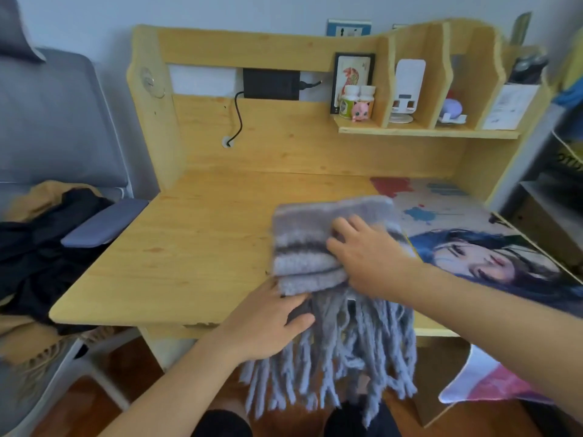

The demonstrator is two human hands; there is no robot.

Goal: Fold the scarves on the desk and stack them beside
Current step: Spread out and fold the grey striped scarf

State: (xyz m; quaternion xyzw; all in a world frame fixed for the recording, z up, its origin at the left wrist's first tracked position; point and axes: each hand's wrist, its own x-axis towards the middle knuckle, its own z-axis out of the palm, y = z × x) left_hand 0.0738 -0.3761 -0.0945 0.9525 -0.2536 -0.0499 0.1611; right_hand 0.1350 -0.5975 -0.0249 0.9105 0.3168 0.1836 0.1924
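A grey striped woolly scarf (303, 244) lies folded on the wooden desk (189, 247), near the front edge. Its long blue-grey fringe (340, 357) hangs over the edge toward the floor. My right hand (362, 250) lies flat on top of the folded scarf, fingers spread. My left hand (271, 320) grips the scarf's near end where the fringe begins, thumb over the fabric. Black and tan cloth (41, 241) is heaped on the chair at the left.
A printed mat with a portrait (489, 257) covers the desk's right side, partly under the scarf. A grey office chair (56, 121) with its armrest (104, 222) stands at the left. Shelf cubbies (426, 99) at the back right hold bottles and small items.
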